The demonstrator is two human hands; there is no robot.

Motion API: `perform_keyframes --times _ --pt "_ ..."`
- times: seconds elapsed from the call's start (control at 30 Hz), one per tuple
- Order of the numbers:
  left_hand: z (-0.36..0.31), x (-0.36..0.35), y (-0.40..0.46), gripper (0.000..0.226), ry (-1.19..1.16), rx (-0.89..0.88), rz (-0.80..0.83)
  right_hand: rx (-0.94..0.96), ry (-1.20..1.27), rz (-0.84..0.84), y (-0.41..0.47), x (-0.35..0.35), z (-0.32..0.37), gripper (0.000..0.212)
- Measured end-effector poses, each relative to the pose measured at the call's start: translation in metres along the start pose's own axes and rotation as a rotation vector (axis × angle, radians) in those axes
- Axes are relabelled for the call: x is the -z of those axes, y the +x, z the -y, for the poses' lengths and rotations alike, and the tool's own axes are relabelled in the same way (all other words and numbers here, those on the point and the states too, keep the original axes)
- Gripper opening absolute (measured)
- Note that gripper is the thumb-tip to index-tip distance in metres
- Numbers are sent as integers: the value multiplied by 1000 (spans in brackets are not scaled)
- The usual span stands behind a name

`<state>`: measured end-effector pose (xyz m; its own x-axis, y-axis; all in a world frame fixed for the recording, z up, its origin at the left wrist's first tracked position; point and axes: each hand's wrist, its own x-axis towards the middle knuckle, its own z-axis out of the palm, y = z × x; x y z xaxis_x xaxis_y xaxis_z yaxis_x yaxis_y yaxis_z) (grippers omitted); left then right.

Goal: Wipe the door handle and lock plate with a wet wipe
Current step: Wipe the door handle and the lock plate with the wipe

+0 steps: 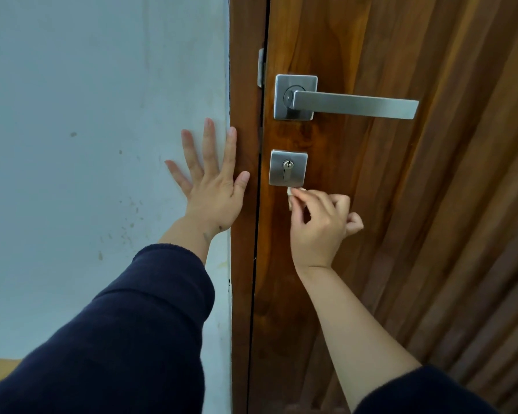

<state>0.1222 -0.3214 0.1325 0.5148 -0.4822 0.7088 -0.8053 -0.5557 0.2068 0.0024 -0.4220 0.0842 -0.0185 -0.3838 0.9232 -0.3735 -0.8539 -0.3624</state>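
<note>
Pale blue wall (pixel 87 115) at left, brown wooden door (pixel 371 204) at right, frame (pixel 244 204) between. Nearest: my dark sleeves (pixel 117 339). My right grip (pixel 320 225) pinches small white wet wipe (pixel 290 192) between thumb and forefinger, other fingers curled; wipe touches bottom edge of square lock plate (pixel 287 168). My left grip (pixel 213 186) released, fingers spread flat on wall, thumb on frame. Above plate: steel door handle (pixel 353 104), lever level, pointing right, untouched.
</note>
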Motion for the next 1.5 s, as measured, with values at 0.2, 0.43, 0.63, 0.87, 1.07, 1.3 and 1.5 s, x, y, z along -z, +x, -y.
perform_keyframes --times 0.2,0.43,0.63,0.87,1.07,1.3,1.5 --pt "0 0 0 71 -10 -11 17 68 -87 53 4 21 -31 14" --pt "0 2 -1 70 -14 0 34 157 -75 86 19 22 -20 9" --pt "1 0 -1 70 -10 -7 26 134 -136 79 26 34 -42 12" --pt "0 2 -1 69 -13 1 25 246 -91 123 30 31 -28 8" --pt "1 1 0 69 3 8 33 80 -66 -19 65 31 -21 11" --pt "1 2 -1 68 -22 5 61 241 -139 63 44 33 -26 10" --pt "0 3 -1 71 -14 10 69 82 -42 -49 83 29 -1 11"
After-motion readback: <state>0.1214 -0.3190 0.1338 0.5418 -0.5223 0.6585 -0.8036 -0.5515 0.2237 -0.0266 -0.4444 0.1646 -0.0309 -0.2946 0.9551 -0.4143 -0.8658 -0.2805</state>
